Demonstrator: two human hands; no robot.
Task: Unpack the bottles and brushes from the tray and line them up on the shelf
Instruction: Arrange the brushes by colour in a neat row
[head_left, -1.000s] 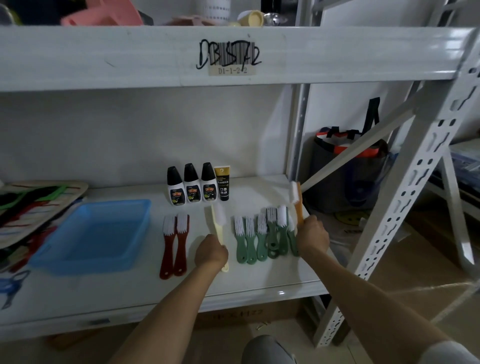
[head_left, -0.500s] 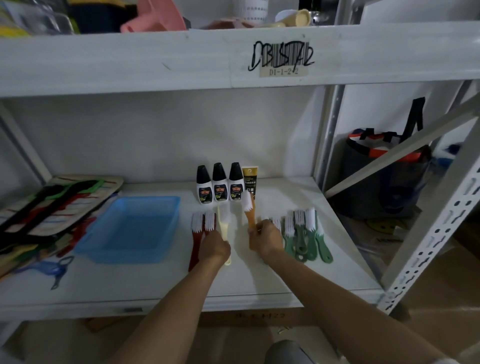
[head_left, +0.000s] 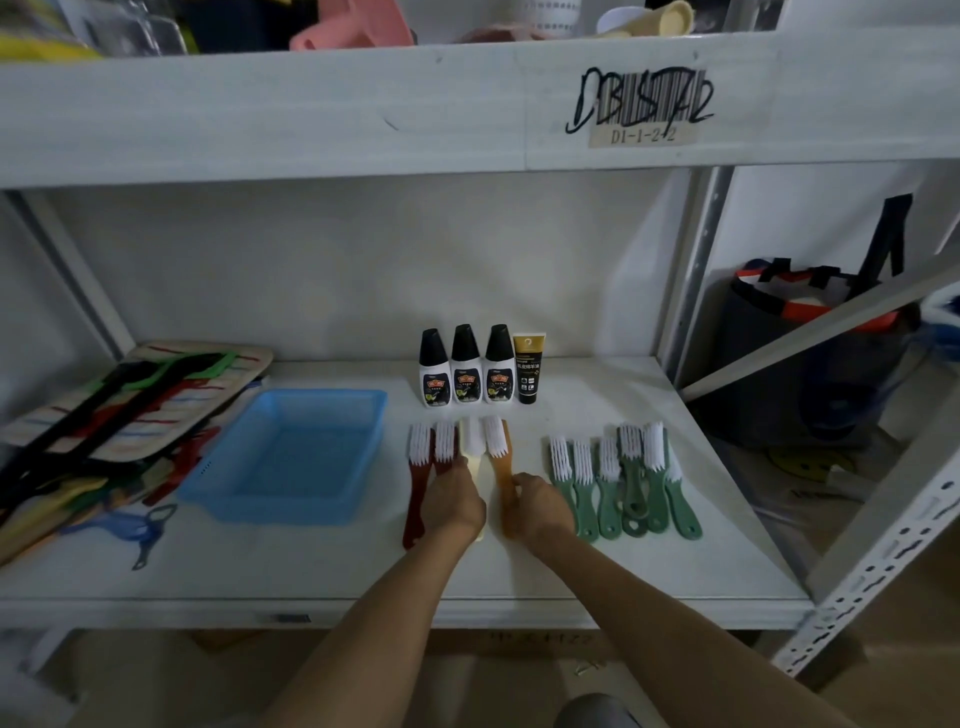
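My left hand (head_left: 453, 501) holds the handle of a cream brush (head_left: 474, 448) lying on the white shelf (head_left: 623, 551). Right beside it lies an orange brush (head_left: 500, 457), and my right hand (head_left: 543, 506) grips its handle. Two dark red brushes (head_left: 423, 467) lie to the left of the cream one. Several green brushes (head_left: 623, 483) lie in a row on the right. Three white bottles with black caps (head_left: 465, 366) and a black and gold tube (head_left: 529, 366) stand behind the brushes. The blue tray (head_left: 291, 454) sits to the left.
A striped pad with coloured straps (head_left: 130, 400) and a blue peeler (head_left: 143, 527) lie at the shelf's left end. The upper shelf beam (head_left: 363, 109) hangs overhead. A slanted brace and perforated upright (head_left: 883, 566) stand at right, with a dark bag (head_left: 810, 338) behind.
My right hand carried the orange brush from the far right end over the green brushes and laid it beside the cream brush. My left hand stayed on the cream brush.
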